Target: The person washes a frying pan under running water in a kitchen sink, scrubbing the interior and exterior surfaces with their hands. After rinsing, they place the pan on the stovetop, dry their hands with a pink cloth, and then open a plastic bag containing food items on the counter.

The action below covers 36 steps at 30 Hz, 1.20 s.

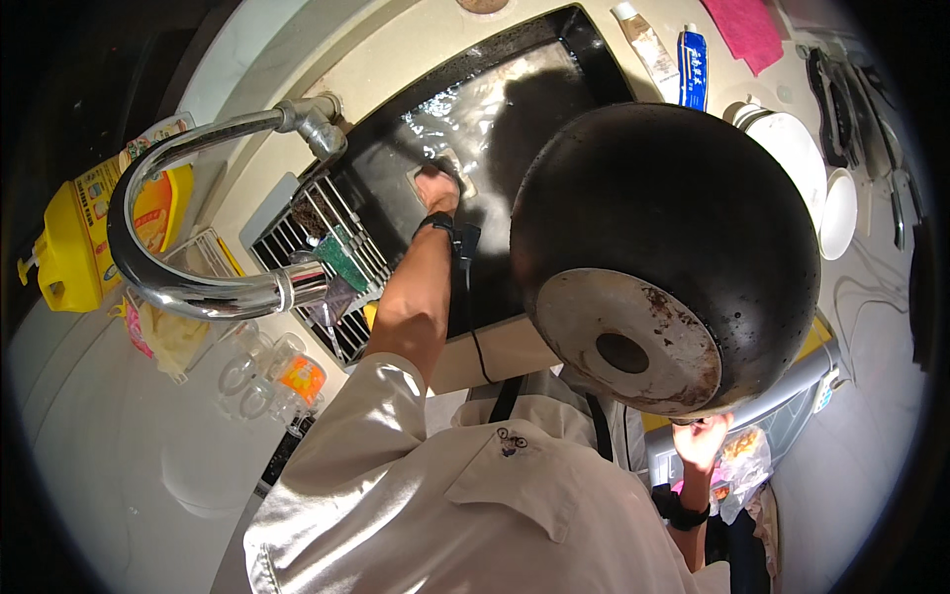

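Observation:
A black wok (pixel 660 245), tilted with its scuffed, rust-spotted underside towards me, fills the right of the view. My right hand (pixel 700 443) grips its near edge, at what seems to be a handle; the fingers are partly hidden. My left hand (pixel 438 185) is low in the dark sink (pixel 482 282), closed over a pale, flat cloth or sponge (pixel 464 174) that shows on both sides of it. Its fingertips are hidden. Water glistens in the sink beyond that hand. Both wrists wear black straps, and a cable hangs from the left one.
A chrome faucet (pixel 200 297) arches at left, beside a wire rack (pixel 345 256) with a green scouring pad (pixel 341 256). Yellow bottles (pixel 74 237) stand farther left. Tubes (pixel 692 67), white bowls (pixel 787 152), a pink cloth (pixel 746 30) and knives (pixel 853 111) lie at right.

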Available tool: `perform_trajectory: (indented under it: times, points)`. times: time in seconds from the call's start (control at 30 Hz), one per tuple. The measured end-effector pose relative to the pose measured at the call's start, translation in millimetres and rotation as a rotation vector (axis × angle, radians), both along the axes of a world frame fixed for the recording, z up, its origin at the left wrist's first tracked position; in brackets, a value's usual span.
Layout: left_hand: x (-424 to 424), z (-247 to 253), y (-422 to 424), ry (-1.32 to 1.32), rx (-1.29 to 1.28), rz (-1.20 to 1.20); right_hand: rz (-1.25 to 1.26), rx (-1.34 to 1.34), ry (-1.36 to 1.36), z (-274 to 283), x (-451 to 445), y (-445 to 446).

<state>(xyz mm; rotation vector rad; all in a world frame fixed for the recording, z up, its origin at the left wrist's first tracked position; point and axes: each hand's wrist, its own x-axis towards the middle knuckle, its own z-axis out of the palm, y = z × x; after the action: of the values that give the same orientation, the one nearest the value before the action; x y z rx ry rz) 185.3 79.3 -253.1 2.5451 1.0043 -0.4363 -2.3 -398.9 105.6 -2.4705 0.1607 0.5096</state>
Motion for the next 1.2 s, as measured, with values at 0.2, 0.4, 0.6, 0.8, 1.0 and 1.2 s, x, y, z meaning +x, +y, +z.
perform_trajectory:
  times: [0.2, 0.4, 0.6, 0.8, 1.0, 1.2]
  points:
    - [-7.3, -21.4, 5.0, -0.127, 0.045, 0.082, 0.022, -0.064, -0.03, -7.4, -7.8, -5.7]
    - [-8.8, -33.7, 4.2, -0.151, 0.027, 0.145, 0.048, -0.039, -0.025, 0.7, 10.2, 5.5]
    - [-3.2, -8.9, -4.6, -0.116, 0.034, 0.14, -0.054, 0.064, -0.07, 1.2, 16.5, 17.2]
    - [-7.6, -14.9, 2.1, -0.095, -0.024, 0.248, -0.027, 0.125, -0.054, 5.6, 24.0, 18.0]
    - [-11.4, 50.5, -7.8, 0.147, -0.073, 0.256, -0.094, 0.167, 0.006, 10.4, 26.4, 19.6]
    - [-41.1, 119.2, -27.6, 0.084, -0.108, 0.398, -0.077, 0.193, 0.004, 22.8, 37.7, 22.0]
